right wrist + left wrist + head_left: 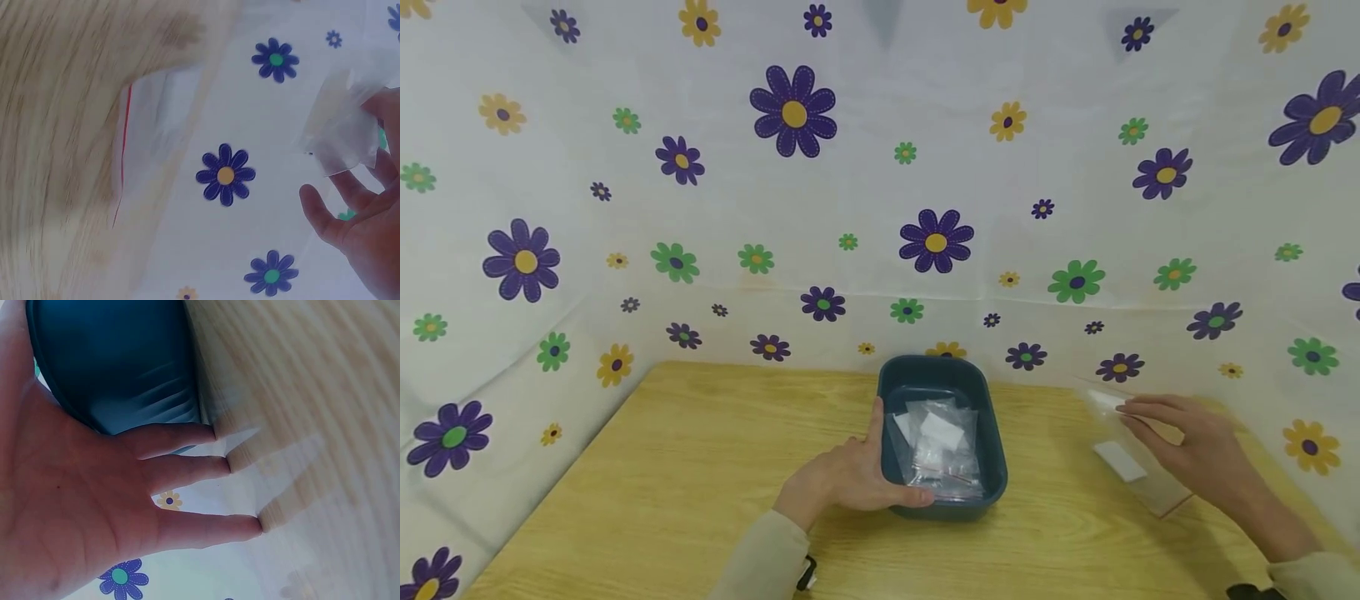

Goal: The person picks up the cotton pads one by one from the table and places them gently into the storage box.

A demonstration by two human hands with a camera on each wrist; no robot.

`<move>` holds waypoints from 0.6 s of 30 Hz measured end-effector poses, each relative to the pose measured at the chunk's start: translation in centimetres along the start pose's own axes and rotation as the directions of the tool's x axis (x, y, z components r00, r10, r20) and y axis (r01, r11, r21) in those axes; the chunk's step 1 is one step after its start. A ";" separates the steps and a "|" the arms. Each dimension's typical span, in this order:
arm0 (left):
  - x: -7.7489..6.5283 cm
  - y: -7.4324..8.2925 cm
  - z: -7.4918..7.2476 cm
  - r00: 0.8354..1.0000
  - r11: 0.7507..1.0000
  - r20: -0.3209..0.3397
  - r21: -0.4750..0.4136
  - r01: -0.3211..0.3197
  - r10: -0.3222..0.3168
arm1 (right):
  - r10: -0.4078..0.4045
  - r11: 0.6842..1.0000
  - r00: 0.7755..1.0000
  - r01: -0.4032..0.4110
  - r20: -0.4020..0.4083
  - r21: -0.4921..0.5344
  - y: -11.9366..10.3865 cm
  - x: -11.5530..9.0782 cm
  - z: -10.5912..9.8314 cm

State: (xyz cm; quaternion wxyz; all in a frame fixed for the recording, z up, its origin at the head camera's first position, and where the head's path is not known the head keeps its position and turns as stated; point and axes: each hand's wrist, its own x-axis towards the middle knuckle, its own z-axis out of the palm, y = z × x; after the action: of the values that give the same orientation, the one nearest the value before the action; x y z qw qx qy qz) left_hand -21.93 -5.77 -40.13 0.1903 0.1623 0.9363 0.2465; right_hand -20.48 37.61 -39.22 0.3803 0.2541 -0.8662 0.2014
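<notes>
A dark blue plastic bin (992,417) stands on the table, holding several clear zip bags (951,462) with white pieces inside. My left hand (850,479) rests against its near left corner, thumb along the front rim and index finger up the left side. In the left wrist view the other fingers (206,531) stretch out straight beside the bin wall. Right of the bin, my right hand (1195,446) pinches one end of another clear zip bag (1157,492). A white rectangle (1120,461) shows in it, and its red-lined end (125,137) hangs lower.
The light wooden table (700,467) reaches back to a white cloth (865,183) printed with purple, yellow and green flowers. This cloth also rises on the left and right sides. The bin stands close to the back cloth.
</notes>
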 end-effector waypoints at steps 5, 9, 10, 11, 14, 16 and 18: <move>0.1 0.0 0.2 1.000 1.000 0.000 -0.006 -0.006 0.006 | -0.012 1.000 1.000 0.012 -0.003 0.015 -1.5 0.4 0.5; 0.2 0.0 0.2 1.000 1.000 -0.004 0.007 -0.001 0.001 | -0.034 0.998 0.999 0.034 -0.010 0.045 -2.6 0.5 1.1; 0.2 0.0 0.1 1.000 1.000 -0.005 0.011 0.000 0.000 | -0.036 0.998 0.999 0.036 -0.009 0.051 -2.9 0.6 1.3; 0.2 0.0 0.1 1.000 1.000 -0.006 0.014 0.001 -0.001 | -0.046 0.998 0.999 0.046 -0.008 0.053 -3.2 0.6 1.5; 0.1 0.0 -0.1 1.000 1.000 -0.008 0.016 0.000 0.000 | -0.071 0.995 0.997 0.071 0.000 0.065 -3.9 0.9 2.0; 0.0 0.0 -0.1 1.000 1.000 -0.008 0.014 0.001 -0.001 | -0.088 0.994 0.996 0.087 0.007 0.069 -4.4 1.1 2.2; 0.0 0.0 -0.1 1.000 1.000 -0.008 0.010 0.003 -0.003 | -0.099 0.992 0.995 0.098 0.007 0.075 -4.9 1.4 2.4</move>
State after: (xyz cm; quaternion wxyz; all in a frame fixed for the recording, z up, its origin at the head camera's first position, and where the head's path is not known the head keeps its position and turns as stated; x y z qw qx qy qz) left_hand -21.99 -5.80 -40.06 0.1861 0.1607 0.9385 0.2422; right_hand -19.76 32.06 -38.87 0.3754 0.3115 -0.8466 0.2130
